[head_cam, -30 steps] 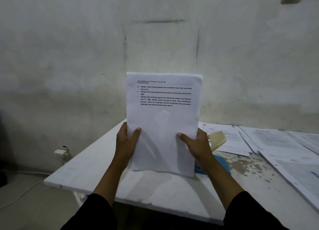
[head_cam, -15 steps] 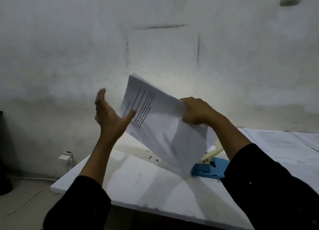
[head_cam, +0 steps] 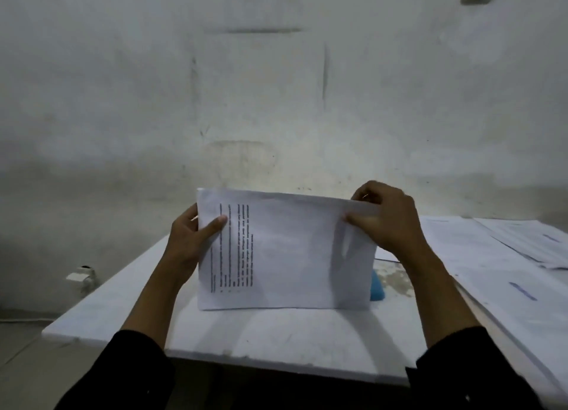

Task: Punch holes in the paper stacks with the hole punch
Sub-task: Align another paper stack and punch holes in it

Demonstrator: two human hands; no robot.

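A stack of printed white paper stands upright on its long edge on the white table, its text lines running vertically. My left hand grips the stack's left edge, thumb on the front. My right hand pinches the top right corner, fingers curled over it. Behind the stack's lower right corner only a small blue part of the hole punch shows; the rest of it is hidden by the paper.
More printed sheets lie spread over the table's right side, reaching its right edge. A stained wall stands close behind the table. At the far left, low on the wall, a white socket with a cable sits beyond the table's left edge.
The stack was turned from upright on its short edge, through a tilt in the air, to standing on its long edge on the table. My left hand let go, then gripped the left edge again.
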